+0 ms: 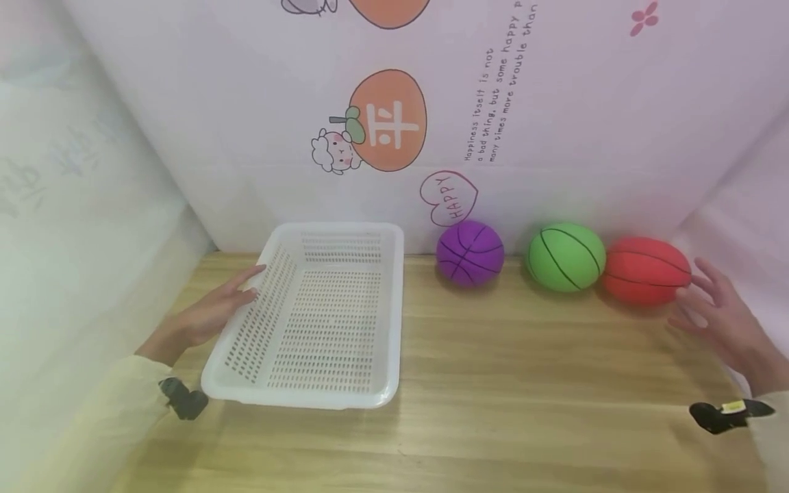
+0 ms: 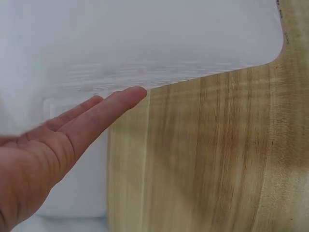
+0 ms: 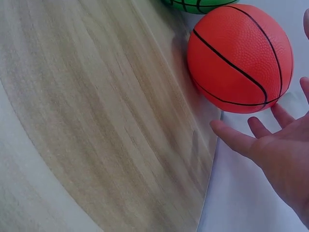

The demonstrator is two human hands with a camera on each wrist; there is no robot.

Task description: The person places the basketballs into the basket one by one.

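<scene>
A white perforated plastic basket (image 1: 394,322) rests on the wooden table, its inside bare. My left hand (image 1: 216,311) is at the basket's left rim; in the left wrist view its straight fingers (image 2: 104,112) reach along the basket's outer side (image 2: 193,38). At the far right, my right hand (image 1: 718,315) is beside a red ball with black basketball lines (image 1: 647,270), its fingers spread and fingertips right at the ball's side. In the right wrist view the palm faces that red ball (image 3: 241,58), with nothing gripped.
A green ball (image 1: 567,257) stands against the red one, and a purple ball (image 1: 470,253) lies farther left, all along the table's back edge. Behind them rises a white printed sheet (image 1: 246,137). White sheeting (image 1: 74,226) also flanks the table (image 1: 493,411).
</scene>
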